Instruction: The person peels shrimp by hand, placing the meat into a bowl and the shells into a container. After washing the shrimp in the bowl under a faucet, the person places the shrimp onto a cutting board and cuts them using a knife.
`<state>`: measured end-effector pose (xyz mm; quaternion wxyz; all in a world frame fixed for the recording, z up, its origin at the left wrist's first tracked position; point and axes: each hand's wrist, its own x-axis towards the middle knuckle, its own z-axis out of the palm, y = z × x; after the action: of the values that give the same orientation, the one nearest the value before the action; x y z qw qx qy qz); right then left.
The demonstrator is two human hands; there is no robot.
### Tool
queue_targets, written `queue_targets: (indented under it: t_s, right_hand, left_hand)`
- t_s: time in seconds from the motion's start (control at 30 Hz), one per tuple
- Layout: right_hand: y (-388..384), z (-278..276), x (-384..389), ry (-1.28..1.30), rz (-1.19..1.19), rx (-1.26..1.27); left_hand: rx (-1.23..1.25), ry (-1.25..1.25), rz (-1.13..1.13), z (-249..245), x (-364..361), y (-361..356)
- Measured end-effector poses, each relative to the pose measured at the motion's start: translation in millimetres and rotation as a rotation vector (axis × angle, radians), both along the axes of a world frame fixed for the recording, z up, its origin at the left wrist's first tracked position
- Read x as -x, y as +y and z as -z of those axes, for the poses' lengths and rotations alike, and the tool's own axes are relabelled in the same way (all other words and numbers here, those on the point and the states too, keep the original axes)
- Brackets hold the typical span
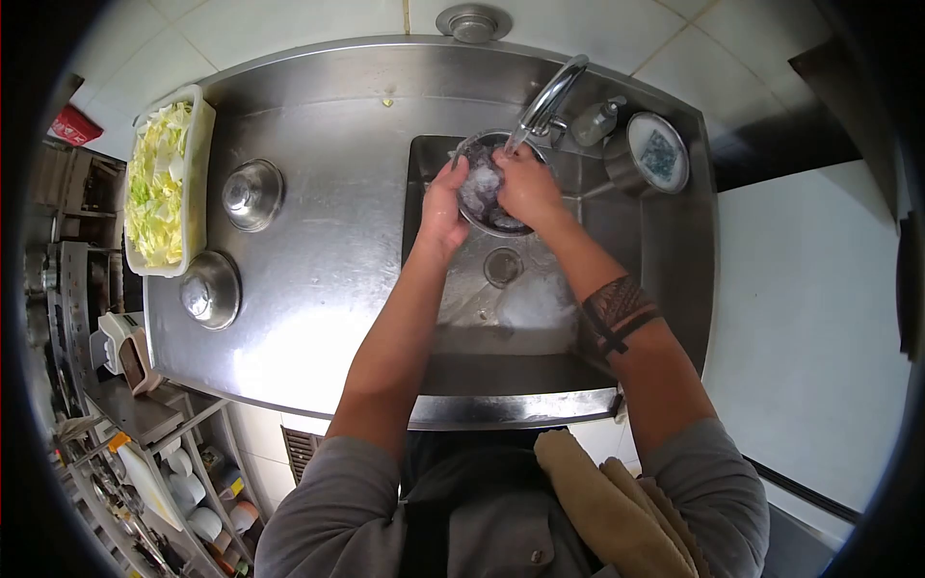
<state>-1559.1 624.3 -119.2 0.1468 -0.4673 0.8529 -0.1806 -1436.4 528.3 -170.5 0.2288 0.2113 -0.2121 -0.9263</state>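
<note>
A round metal bowl (502,231) is held over the sink (453,376) beneath the faucet (551,101). Inside it lies a wet, shiny, purple-grey mass (479,180) with whitish, translucent parts; its kind I cannot make out. My left hand (444,204) grips the bowl's left side, thumb near the rim. Reaching in from the right, my right hand (529,189) has its fingers curled into the contents, right by the spout. What those fingers hold is hidden. Below the bowl, the round drain (503,267) shows in the sink floor.
To the left are a white container of chopped cabbage (156,193) and two upturned metal bowls (253,196) on the steel counter (328,212). A pump bottle (595,122) and a metal pot (626,164) with bluish contents stand behind the sink at right.
</note>
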Motion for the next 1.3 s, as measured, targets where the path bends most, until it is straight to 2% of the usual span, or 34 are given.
queue_targets:
  t_s: [0.07, 0.13, 0.17, 0.23, 0.27, 0.33, 0.4, 0.47, 0.53, 0.57, 0.63, 0.8, 0.93, 1.0, 1.03, 1.1, 1.2, 1.27, 1.3]
  right_hand:
    - [2.9, 8.5, 1.0, 0.025, 0.041, -0.065]
    - [6.9, 12.4, -2.8, 0.222, -0.052, 0.273]
    - [10.8, 14.4, -3.2, 0.220, -0.058, 0.268]
    - [12.8, -10.8, -12.5, 0.006, -0.075, 0.173]
    - [9.1, -14.1, -17.1, 0.007, -0.072, 0.174]
    - [-0.2, -16.4, -25.6, -0.062, 0.100, 0.021]
    - [-10.6, -11.3, -16.2, -0.056, 0.119, -0.061]
    - [-12.2, 0.7, -14.7, -0.055, 0.133, -0.148]
    - [-7.7, 9.3, -11.9, 0.172, 0.102, 0.066]
    - [-5.7, 11.3, -4.6, 0.175, 0.097, 0.066]
    - [1.4, 6.4, 4.5, -0.280, -0.163, 0.233]
    - [12.7, 2.7, 11.5, -0.054, -0.101, 0.408]
    - [15.1, 15.6, -8.0, 0.039, 0.040, 0.431]
    - [14.0, 22.7, -15.3, 0.034, 0.045, 0.416]
    - [13.3, 27.6, -18.3, 0.028, 0.046, 0.399]
    - [11.1, 34.9, -24.0, 0.004, 0.063, 0.425]
    - [5.5, 46.6, -33.0, -0.030, 0.147, 0.492]
    - [-0.8, 63.7, -35.6, -0.259, 0.146, 0.681]
    - [-4.3, 72.4, -39.6, -0.260, 0.149, 0.682]
  left_hand:
    - [-0.047, -0.029, -0.013, -1.9, 0.2, 3.2]
    - [-0.041, -0.024, -0.053, 0.1, 2.5, -0.6]
    - [-0.040, -0.024, -0.090, 2.6, 2.1, 0.2]
    - [-0.037, -0.026, -0.072, 6.4, 0.1, 0.4]
    - [-0.026, -0.023, -0.048, 6.8, 1.4, -0.1]
    - [-0.040, -0.048, -0.037, 9.4, 3.8, 3.5]
    - [-0.057, -0.077, -0.033, 13.6, 5.0, 4.7]
    - [0.010, 0.007, 0.000, 18.8, 4.8, 4.8]
    - [-0.034, -0.005, -0.050, 19.8, 5.7, 5.2]
    - [-0.078, -0.017, -0.101, 20.4, 6.8, 3.9]
    - [-0.150, -0.013, -0.125, 26.7, 7.4, -1.1]
    - [-0.343, 0.134, -0.114, 30.5, 3.6, -5.1]
    - [-0.338, 0.096, -0.070, 26.7, 3.6, 0.6]
    - [-0.159, 0.052, -0.084, 22.1, 6.1, 3.5]
    - [-0.158, 0.047, -0.082, 16.4, 6.2, 5.3]
    - [0.074, -0.019, -0.095, 4.9, 6.8, 7.8]
    - [0.181, -0.119, -0.126, -1.6, 12.2, 7.9]
    - [0.251, -0.167, -0.146, -17.9, 18.4, 13.2]
    - [0.447, -0.408, -0.155, -25.0, 21.7, 14.0]
